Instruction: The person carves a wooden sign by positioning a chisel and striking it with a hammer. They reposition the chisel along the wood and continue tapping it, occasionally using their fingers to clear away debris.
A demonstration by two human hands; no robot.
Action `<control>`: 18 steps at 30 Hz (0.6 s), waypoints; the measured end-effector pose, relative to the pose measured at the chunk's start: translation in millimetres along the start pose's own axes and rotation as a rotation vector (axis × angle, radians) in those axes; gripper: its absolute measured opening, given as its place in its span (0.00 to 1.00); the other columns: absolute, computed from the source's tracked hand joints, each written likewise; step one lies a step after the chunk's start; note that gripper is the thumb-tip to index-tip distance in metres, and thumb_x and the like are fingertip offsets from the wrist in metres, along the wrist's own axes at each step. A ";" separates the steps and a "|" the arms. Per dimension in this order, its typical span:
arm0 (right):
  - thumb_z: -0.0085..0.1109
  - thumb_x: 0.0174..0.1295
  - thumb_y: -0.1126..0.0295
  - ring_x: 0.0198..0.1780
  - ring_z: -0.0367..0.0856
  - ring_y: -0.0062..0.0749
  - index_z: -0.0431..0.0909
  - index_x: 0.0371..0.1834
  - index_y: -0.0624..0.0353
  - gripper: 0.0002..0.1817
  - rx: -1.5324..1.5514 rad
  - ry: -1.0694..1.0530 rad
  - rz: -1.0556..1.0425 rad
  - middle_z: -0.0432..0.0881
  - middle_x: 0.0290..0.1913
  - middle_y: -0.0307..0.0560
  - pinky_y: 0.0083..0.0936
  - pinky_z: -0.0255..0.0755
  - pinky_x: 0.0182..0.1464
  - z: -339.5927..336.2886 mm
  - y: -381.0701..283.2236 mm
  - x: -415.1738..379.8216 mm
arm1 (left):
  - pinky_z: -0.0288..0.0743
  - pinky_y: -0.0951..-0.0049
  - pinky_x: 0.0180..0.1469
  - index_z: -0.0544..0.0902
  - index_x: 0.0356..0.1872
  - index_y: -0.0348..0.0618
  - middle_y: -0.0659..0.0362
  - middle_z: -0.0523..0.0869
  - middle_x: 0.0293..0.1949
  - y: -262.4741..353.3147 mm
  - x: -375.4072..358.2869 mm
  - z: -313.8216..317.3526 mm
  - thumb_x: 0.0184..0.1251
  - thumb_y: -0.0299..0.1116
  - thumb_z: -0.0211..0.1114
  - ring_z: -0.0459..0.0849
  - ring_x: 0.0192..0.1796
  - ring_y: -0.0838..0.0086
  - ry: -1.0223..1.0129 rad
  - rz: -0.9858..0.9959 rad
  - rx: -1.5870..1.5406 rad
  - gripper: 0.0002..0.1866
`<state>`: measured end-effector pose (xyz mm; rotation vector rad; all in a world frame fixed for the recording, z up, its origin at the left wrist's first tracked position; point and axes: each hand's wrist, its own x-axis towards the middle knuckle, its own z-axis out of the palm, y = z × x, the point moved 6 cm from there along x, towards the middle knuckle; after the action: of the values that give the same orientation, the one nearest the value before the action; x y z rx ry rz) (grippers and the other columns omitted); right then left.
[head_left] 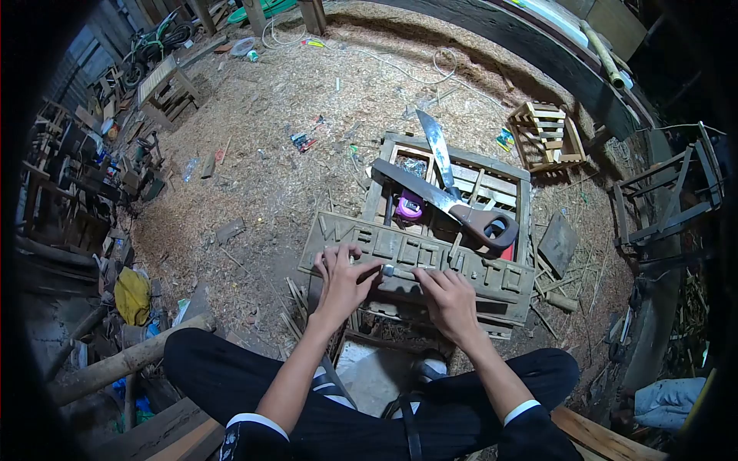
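In front of me lies a long wooden board (pixel 338 233) with raised, carved letter-like shapes along it. My left hand (pixel 338 278) is at its near left edge, thumb and fingers apart. Closed around a short rod-like tool (pixel 401 273) with a pale metal end, my right hand (pixel 447 301) is over the near edge; the tool points left toward my left thumb. Its far part is hidden by my fingers. Behind the board, a handsaw (pixel 415 184) with a brown handle lies across a wooden frame, beside a machete-like blade (pixel 436 146) and a pink tape measure (pixel 410 205).
A slatted wooden crate (pixel 547 138) sits at back right, a wooden stand (pixel 669 200) farther right. Wood shavings (pixel 254 138) cover the ground. Scrap timber and a yellow cloth (pixel 133 296) lie left, near a bamboo pole (pixel 127 369). A wooden beam (pixel 530 34) runs along the back.
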<state>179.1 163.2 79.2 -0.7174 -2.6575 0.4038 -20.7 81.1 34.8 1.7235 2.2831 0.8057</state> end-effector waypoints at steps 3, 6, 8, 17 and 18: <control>0.65 0.63 0.75 0.46 0.83 0.38 0.83 0.68 0.50 0.27 0.033 0.014 0.034 0.86 0.47 0.41 0.37 0.73 0.46 -2.0 1.4 -1.1 | 0.50 0.46 0.72 0.96 0.52 0.63 0.57 0.77 0.57 2.5 -1.5 -0.8 0.57 0.40 0.82 0.69 0.67 0.58 0.021 0.015 0.011 0.19; 0.65 0.63 0.75 0.46 0.83 0.38 0.83 0.68 0.49 0.27 0.012 -0.011 0.020 0.86 0.48 0.41 0.37 0.73 0.46 0.7 1.2 1.0 | 0.50 0.47 0.72 0.96 0.51 0.62 0.57 0.78 0.57 1.9 0.3 -0.8 0.56 0.39 0.82 0.69 0.67 0.58 0.029 0.020 0.019 0.19; 0.65 0.64 0.75 0.47 0.83 0.38 0.83 0.68 0.50 0.27 0.024 0.008 0.040 0.86 0.49 0.41 0.37 0.73 0.47 -7.6 -2.9 2.6 | 0.50 0.47 0.72 0.96 0.51 0.62 0.58 0.78 0.57 0.3 -2.0 0.2 0.56 0.38 0.82 0.69 0.67 0.58 0.027 0.020 0.006 0.19; 0.66 0.64 0.75 0.47 0.83 0.39 0.82 0.68 0.50 0.27 0.051 0.036 0.060 0.86 0.48 0.40 0.37 0.73 0.47 -8.3 0.1 1.9 | 0.52 0.43 0.71 0.96 0.52 0.65 0.57 0.78 0.56 3.1 0.3 -2.8 0.62 0.40 0.79 0.70 0.66 0.57 0.025 0.022 0.002 0.16; 0.66 0.64 0.75 0.47 0.83 0.39 0.82 0.68 0.50 0.27 0.048 0.037 0.062 0.86 0.48 0.40 0.37 0.73 0.47 -7.7 1.2 0.8 | 0.51 0.46 0.71 0.96 0.51 0.62 0.57 0.78 0.56 3.6 0.5 -2.9 0.59 0.40 0.81 0.70 0.66 0.58 0.024 0.023 0.012 0.17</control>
<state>182.2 166.1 85.8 -0.7856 -2.5869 0.4651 -19.1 81.3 39.2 1.7575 2.2927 0.8234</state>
